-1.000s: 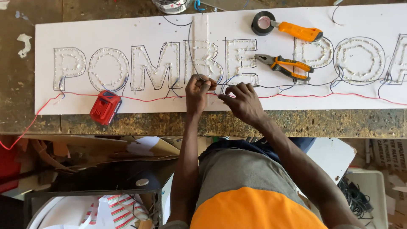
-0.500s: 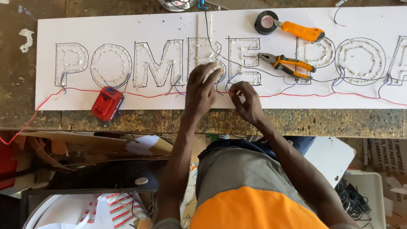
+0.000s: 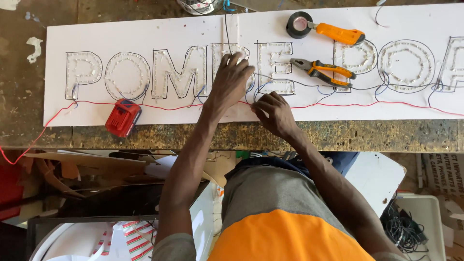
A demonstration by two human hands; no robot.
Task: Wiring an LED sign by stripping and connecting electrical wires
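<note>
Fingers of my left hand (image 3: 231, 83) are spreading flat, open, pressing on the white sign board (image 3: 145, 29) over an outlined letter. My right hand (image 3: 273, 112), at 4 o'clock from it, is pinching thin wires (image 3: 270, 79). Orange pliers (image 3: 323, 71) are lying at 2 o'clock, red battery (image 3: 123, 117) at 8.

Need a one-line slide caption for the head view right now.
Left hand presses on a white sign board of outlined letters while right hand pinches wires; pliers and tape roll lie nearby.
</note>
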